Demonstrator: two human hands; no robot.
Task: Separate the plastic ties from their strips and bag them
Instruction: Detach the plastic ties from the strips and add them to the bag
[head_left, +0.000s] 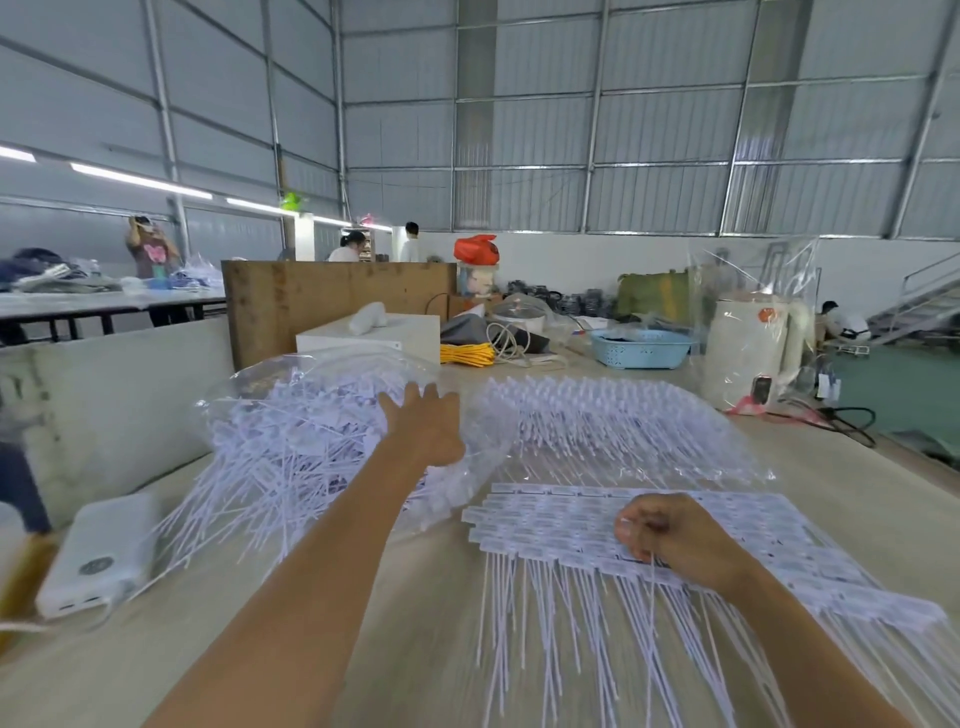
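Head view. The left hand (428, 426) reaches forward with fingers (415, 397) spread and nearly straight, lying on the clear bag (322, 410), which is heaped with loose ties (270, 467); whether it has just released ties or is pressing the pile cannot be told. The right hand (675, 540) rests on the strips (597, 525), its fingers curled and apparently pinching a few thin tails near the heads. The strips lie stacked in overlapping rows on the tabletop (415, 649), tails trailing toward the viewer; a second, bagged batch (613, 415) lies just beyond them. Risks, as judged: many loose ties already spill from the bag's open mouth onto the tabletop, so a push from the left hand could scatter more or slide them toward the left edge; a pull by the right hand on several tails at once could drag or disorder the whole stack, since nothing else pins it, or snap tails instead of freeing heads. The trailing tails overlap and may tangle. Surroundings: a white power bank (98, 556) with cable lies beside the spilled ties and could catch them; a blue basket (641, 348), yellow bundle (467, 354) and white appliance (753, 348) stand well apart at the far end.
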